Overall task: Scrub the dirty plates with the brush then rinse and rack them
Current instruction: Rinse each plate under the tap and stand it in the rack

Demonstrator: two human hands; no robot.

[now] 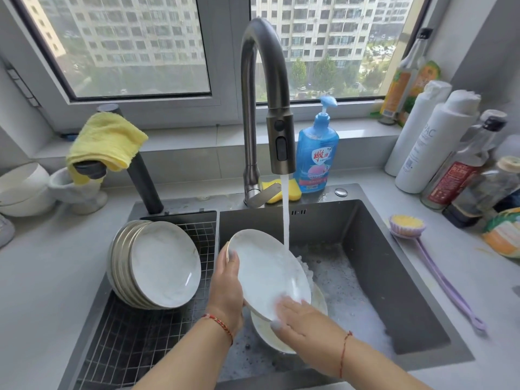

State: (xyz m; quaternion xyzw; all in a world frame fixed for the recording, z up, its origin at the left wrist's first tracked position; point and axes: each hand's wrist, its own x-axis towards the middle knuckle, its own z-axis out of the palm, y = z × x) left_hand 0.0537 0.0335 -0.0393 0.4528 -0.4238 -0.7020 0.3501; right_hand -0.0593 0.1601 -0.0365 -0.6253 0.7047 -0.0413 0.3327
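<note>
A white marbled plate is tilted under the running water from the faucet. My left hand grips its left rim, thumb on the face. My right hand lies with straight fingers on the plate's lower face. Below it another plate lies in the soapy sink. Several rinsed plates lean upright in the wire rack on the left. The purple scrub brush lies on the counter to the right of the sink.
A blue soap bottle and a yellow sponge stand behind the sink. A yellow cloth hangs on a dark tap. White bowls sit at far left. Bottles crowd the right counter.
</note>
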